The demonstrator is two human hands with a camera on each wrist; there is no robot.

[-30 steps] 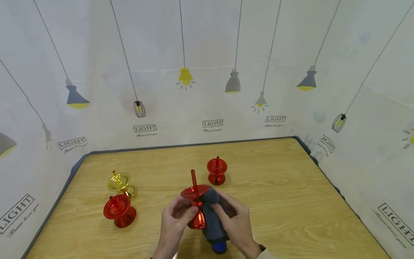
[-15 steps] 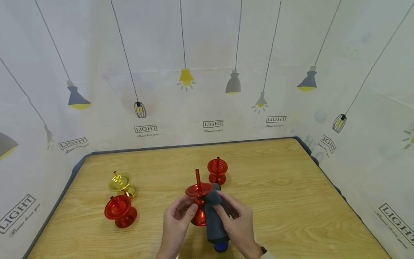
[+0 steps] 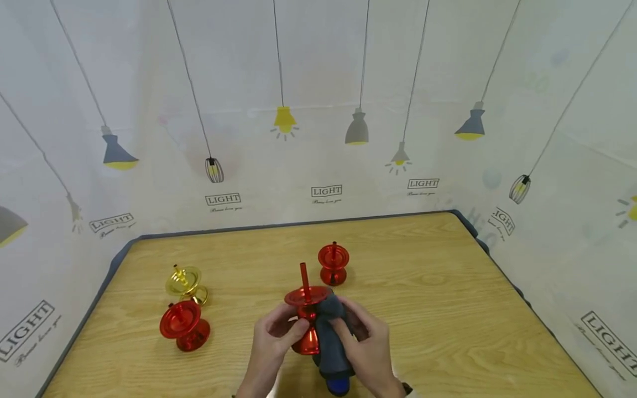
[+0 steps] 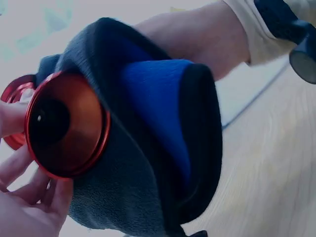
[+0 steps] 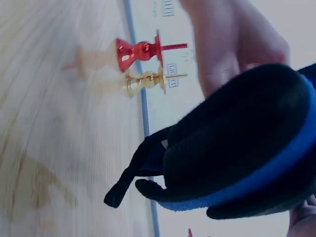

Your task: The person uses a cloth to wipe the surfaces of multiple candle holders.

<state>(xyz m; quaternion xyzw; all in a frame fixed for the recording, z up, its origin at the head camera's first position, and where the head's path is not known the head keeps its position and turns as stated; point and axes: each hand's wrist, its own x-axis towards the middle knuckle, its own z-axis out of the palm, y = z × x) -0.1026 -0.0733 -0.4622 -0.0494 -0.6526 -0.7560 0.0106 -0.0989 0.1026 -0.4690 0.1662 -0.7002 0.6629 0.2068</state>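
Walls (image 3: 318, 157) with lamp pictures (image 3: 356, 130) and the word LIGHT (image 3: 326, 191) stand around your wooden table (image 3: 423, 276). Over it, your left hand (image 3: 270, 338) grips a red stand (image 3: 308, 344), and your right hand (image 3: 369, 344) holds a dark blue-gray cloth (image 3: 331, 345) against the stand's side.

Head view: flat, even, slightly dim light, direction unclear. Faint soft shadows on the worktop (image 3: 423, 293); small glints on the stands (image 3: 306, 341). Wide-angle stretch in the wall (image 3: 323, 160) left and right of the worktop. Left wrist: hazy, cool cast, washed out. Right wrist: wall overexposed, cloth (image 5: 222, 143) near black, soft focus, reflections on the worktop.
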